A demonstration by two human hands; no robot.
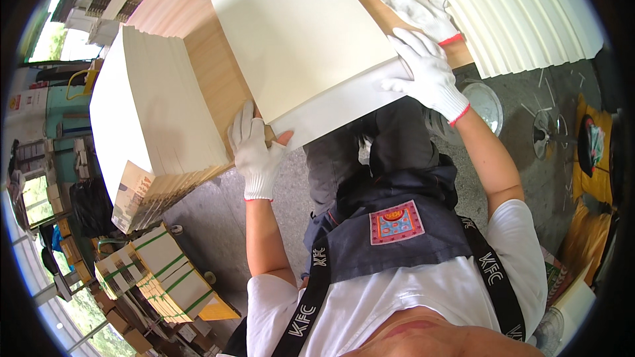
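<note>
A thick stack of large white sheets (304,33) lies on a wooden table in front of me, its pale front side towards my body. My left hand (254,149), in a white knit glove with a bare thumb tip, grips the near left corner, fingers along the side and thumb at the front. My right hand (430,76), in a white glove with a red cuff, clasps the near right corner. Its fingers reach along the right side, and its thumb lies across the front. Beyond it, a loose white glove (413,6) rests on the table.
To the left stands a tall pile of paper (169,106); fanned white paper bundles (516,13) cover the right side. Strapped bundles (169,271) sit on the floor at lower left. A round translucent stool or lid (486,106) is beneath the table's right edge.
</note>
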